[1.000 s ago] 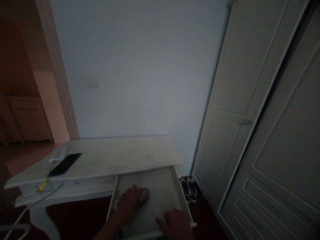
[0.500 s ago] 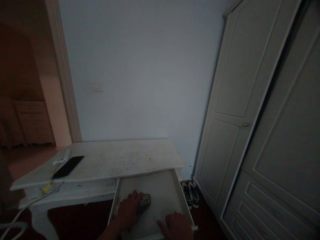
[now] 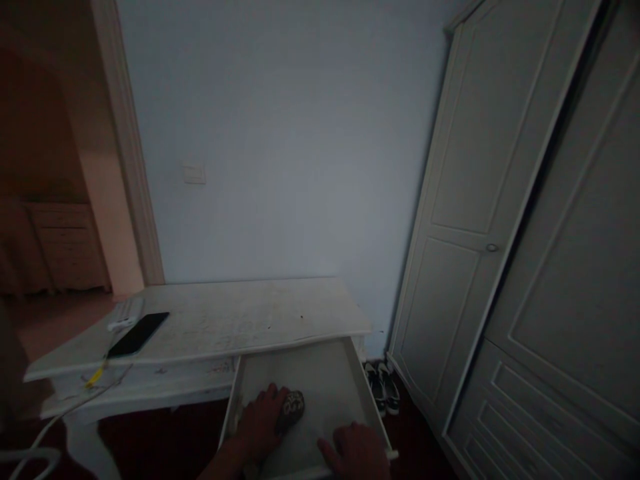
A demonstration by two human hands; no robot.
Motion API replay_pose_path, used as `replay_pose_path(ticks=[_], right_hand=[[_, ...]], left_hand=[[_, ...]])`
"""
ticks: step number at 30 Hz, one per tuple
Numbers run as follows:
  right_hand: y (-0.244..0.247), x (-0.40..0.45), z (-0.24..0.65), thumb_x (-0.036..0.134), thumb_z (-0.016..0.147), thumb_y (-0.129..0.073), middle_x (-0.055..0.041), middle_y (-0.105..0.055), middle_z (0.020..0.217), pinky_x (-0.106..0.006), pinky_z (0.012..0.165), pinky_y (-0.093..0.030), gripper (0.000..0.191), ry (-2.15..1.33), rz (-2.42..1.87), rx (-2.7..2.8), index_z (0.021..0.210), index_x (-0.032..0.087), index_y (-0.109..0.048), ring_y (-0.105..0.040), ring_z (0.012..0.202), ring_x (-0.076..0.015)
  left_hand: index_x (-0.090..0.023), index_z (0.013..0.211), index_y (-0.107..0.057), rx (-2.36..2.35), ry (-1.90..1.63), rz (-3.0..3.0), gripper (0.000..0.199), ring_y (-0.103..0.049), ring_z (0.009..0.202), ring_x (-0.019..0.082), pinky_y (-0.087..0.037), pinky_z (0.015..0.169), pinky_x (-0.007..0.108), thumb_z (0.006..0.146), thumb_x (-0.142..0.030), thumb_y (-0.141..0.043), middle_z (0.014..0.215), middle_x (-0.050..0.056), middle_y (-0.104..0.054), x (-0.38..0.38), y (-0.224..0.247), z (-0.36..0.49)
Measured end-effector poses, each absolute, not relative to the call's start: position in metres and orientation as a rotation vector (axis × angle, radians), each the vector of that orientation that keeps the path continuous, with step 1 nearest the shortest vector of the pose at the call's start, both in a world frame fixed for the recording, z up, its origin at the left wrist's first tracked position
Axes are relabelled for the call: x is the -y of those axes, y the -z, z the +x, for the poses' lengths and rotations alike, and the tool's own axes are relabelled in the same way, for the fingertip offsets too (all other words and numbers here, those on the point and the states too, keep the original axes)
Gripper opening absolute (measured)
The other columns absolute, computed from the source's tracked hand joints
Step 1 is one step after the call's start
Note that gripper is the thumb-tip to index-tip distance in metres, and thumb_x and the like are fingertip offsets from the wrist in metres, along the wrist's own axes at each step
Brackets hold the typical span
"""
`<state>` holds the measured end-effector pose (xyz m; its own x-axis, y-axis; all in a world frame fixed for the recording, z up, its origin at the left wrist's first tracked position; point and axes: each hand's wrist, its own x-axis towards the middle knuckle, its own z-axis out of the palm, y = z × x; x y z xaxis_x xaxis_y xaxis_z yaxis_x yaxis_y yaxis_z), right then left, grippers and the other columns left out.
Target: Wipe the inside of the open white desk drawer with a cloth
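A white drawer is pulled out from the desk. Inside it, my left hand is closed on a small dark rounded object with a pale pattern; its kind is unclear in the dim light. Part of that object is hidden behind the fingers. My right hand lies over the drawer's front edge on the right, fingers bent over it and thumb pointing left. The picture's lower border cuts off part of this hand.
A black phone, a white adapter and a white cable are on the worn white desk at left. Dark shoes stand on the floor right of the drawer, beside a tall wardrobe. A doorway opens at far left.
The view has shifted very slightly. Both hands stay almost where they were, the left with the dark patterned object and the right at the drawer's front edge.
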<state>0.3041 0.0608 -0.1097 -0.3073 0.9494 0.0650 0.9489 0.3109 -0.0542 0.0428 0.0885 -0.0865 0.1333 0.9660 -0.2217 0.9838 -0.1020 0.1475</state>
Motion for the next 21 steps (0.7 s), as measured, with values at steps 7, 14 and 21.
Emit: replay_pose_path(ticks=[7,14,21], right_hand=[[0.116,-0.063,0.304,0.067,0.103,-0.042,-0.0156,-0.079,0.089,-0.039,0.078,-0.050,0.060,-0.023,-1.801,2.480,0.090,0.022,-0.081,-0.076,0.090,-0.0335],[0.121,-0.063,0.306,0.064,0.103,-0.044,-0.0129,-0.078,0.082,-0.034,0.073,-0.048,0.058,0.040,-1.744,2.451,0.083,0.023,-0.078,-0.075,0.083,-0.0286],[0.122,-0.061,0.307,0.063,0.105,-0.043,-0.0134,-0.078,0.081,-0.034,0.071,-0.047,0.059,0.063,-1.707,2.412,0.083,0.023,-0.080,-0.075,0.079,-0.0284]], left_hand=[[-0.031,0.163,-0.038,-1.686,0.170,2.245,0.103,-0.042,0.152,0.040,-0.038,0.122,0.055,0.067,-0.026,-0.075,0.173,0.015,-0.033,-0.090,0.100,0.040],[-0.030,0.161,-0.041,-1.613,0.121,2.296,0.095,-0.041,0.152,0.042,-0.034,0.123,0.061,0.071,-0.033,-0.071,0.170,0.016,-0.038,-0.079,0.094,0.043],[-0.033,0.162,-0.040,-1.652,0.102,2.266,0.097,-0.035,0.156,0.044,-0.030,0.124,0.065,0.071,-0.045,-0.073,0.172,0.016,-0.034,-0.078,0.101,0.044]])
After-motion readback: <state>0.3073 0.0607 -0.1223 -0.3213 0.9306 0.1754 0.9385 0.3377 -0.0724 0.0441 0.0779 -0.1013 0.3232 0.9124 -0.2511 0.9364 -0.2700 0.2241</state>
